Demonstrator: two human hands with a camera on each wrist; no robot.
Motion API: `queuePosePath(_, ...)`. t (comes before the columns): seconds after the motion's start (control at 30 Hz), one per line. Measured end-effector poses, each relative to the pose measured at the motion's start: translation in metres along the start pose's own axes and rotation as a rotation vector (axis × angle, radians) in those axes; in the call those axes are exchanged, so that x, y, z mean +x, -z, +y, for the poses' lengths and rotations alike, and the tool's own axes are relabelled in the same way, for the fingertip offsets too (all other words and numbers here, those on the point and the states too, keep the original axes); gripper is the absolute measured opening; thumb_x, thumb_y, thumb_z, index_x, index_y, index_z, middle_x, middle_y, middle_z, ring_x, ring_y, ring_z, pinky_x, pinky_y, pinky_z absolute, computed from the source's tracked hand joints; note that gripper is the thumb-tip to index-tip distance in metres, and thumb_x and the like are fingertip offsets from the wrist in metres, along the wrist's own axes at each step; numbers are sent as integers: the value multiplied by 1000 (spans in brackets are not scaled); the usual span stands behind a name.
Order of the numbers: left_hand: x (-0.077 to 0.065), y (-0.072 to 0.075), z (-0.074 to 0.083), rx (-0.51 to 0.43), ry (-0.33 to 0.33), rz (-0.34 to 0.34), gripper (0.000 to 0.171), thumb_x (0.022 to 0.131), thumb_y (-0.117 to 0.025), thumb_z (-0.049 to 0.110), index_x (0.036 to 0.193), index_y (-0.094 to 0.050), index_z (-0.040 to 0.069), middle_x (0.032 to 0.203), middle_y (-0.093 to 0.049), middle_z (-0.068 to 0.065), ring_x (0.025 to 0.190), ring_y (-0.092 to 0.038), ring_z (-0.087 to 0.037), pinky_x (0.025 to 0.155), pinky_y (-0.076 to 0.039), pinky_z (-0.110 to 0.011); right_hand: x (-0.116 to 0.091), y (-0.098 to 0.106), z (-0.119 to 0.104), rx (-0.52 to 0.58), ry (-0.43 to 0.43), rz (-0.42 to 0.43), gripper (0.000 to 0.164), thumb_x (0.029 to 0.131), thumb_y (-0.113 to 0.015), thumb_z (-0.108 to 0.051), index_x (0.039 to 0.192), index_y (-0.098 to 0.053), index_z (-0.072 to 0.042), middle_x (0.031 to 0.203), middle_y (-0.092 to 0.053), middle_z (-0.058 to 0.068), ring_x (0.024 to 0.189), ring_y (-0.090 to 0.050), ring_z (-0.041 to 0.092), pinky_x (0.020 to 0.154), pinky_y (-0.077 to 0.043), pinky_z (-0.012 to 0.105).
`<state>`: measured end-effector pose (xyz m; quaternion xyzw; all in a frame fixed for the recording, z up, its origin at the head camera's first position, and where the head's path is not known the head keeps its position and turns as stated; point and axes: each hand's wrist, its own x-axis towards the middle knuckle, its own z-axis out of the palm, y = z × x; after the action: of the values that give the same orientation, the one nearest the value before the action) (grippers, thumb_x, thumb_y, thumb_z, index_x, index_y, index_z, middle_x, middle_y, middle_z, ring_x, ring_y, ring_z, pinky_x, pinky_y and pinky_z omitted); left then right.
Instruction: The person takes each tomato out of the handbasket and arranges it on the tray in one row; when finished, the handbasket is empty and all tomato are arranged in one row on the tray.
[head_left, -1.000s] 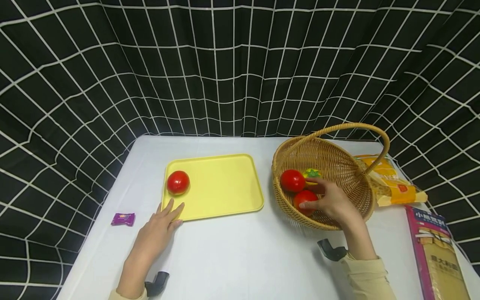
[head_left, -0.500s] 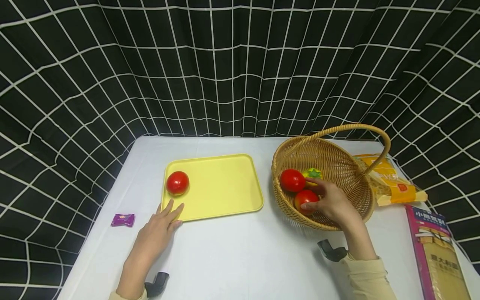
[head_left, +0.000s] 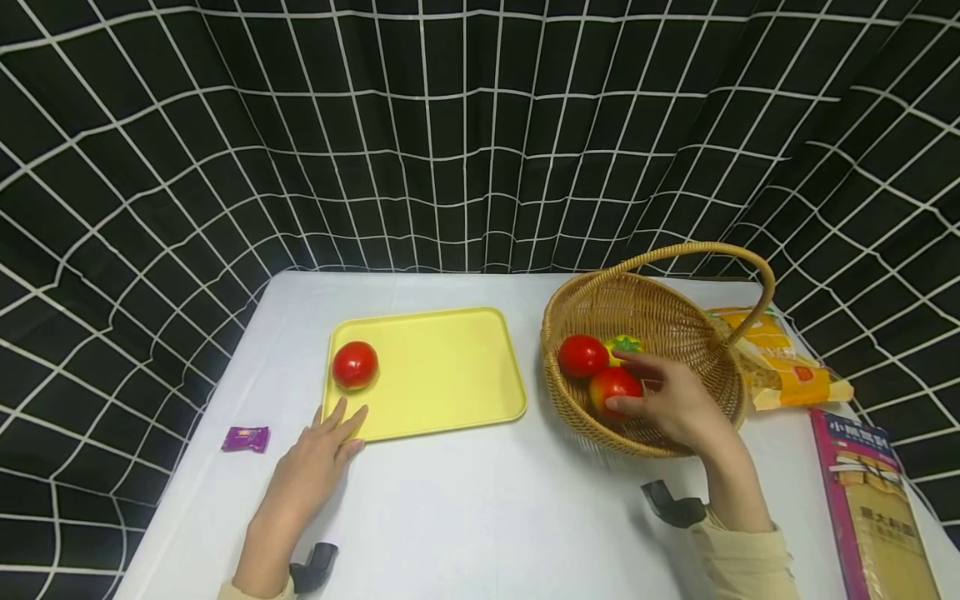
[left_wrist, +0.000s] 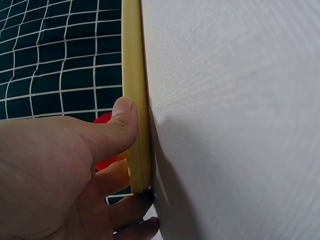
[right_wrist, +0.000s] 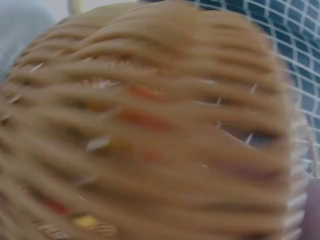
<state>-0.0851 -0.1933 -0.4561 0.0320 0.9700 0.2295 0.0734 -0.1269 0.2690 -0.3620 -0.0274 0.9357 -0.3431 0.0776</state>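
Observation:
My left hand [head_left: 313,462] lies with fingers spread at the near left corner of a yellow tray [head_left: 442,367]. Its thumb rests against the tray's rim in the left wrist view. A shiny red tomato [head_left: 356,366] sits on the tray beyond those fingers. Inside a wicker basket [head_left: 652,304], my right hand [head_left: 678,404] holds a round red fruit with a yellowish side [head_left: 612,388] between thumb and fingers; part of it is hidden. Another red fruit [head_left: 583,356] and a yellow thing with a green star-shaped top [head_left: 624,344] lie beside it. The right wrist view shows mostly blurred basket weave [right_wrist: 150,190].
A purple-wrapped candy [head_left: 246,439] lies left of the left hand. An orange food bag [head_left: 798,375] and a long pasta packet [head_left: 877,508] lie right of the basket. The basket's tall handle [head_left: 720,248] arches over it. A black gridded curtain [head_left: 442,150] stands behind.
The right hand and the fruit in it have shifted slightly up and right in the head view. The basket has moved a little. My left hand and the tray look unmoved.

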Motion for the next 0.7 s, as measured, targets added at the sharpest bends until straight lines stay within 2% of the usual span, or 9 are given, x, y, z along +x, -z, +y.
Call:
queuePosePath(0.1, 0, 0, 0, -1, -1, 2, 58, 104, -67, 25, 159, -50, 20, 169, -35, -21, 155, -25, -56, 109, -32, -84, -5, 4, -8, 11, 48, 26, 68, 89, -88, -28, 148, -62, -8, 150, -60, 28, 134, -58, 53, 106, -53, 66)
queuePosePath(0.17, 0, 0, -1, 0, -2, 4, 58, 104, -67, 25, 159, -50, 19, 169, -35, -21, 155, -26, -56, 109, -32, -84, -9, 6, -14, 18, 77, 47, 62, 89, -88, -28, 145, -66, -9, 150, -60, 26, 133, -60, 51, 104, -56, 60)
queuePosePath(0.27, 1, -1, -1, 1, -3, 3, 59, 104, -67, 25, 160, -50, 19, 169, -35, -21, 155, -26, -56, 110, -33, -83, -15, 10, -25, 39, 101, 69, 57, 89, -88, -27, 141, -70, -11, 150, -61, 23, 132, -64, 47, 98, -61, 36)
queuePosePath(0.33, 1, -1, -1, 3, -1, 3, 58, 104, -67, 25, 160, -50, 19, 169, -35, -21, 155, -26, -56, 109, -33, -84, -20, 12, -32, 49, 117, 77, 57, 89, -89, -27, 140, -70, -13, 149, -62, 19, 131, -65, 44, 94, -57, 21)
queuePosePath(0.4, 1, -1, -1, 5, -2, 3, 58, 104, -66, 26, 159, -50, 19, 169, -35, -21, 155, -27, -56, 109, -33, -83, -25, 14, -39, 61, 134, 78, 57, 88, -89, -30, 140, -71, -16, 149, -63, 16, 130, -66, 42, 89, -52, 12)
queuePosePath(0.53, 1, 0, -1, 7, -6, 6, 57, 105, -66, 25, 159, -50, 19, 169, -35, -22, 154, -28, -56, 109, -33, -83, -33, 14, -56, 89, 194, 84, 56, 87, -90, -31, 139, -72, -22, 145, -66, 11, 128, -68, 37, 92, -53, 13)
queuePosePath(0.7, 0, 0, -1, 4, -11, 9, 56, 105, -65, 25, 159, -50, 18, 169, -35, -22, 154, -28, -57, 109, -32, -84, -33, 5, -72, 137, 299, 111, 53, 87, -90, -22, 137, -73, -20, 142, -68, 5, 125, -69, 30, 96, -51, 9)
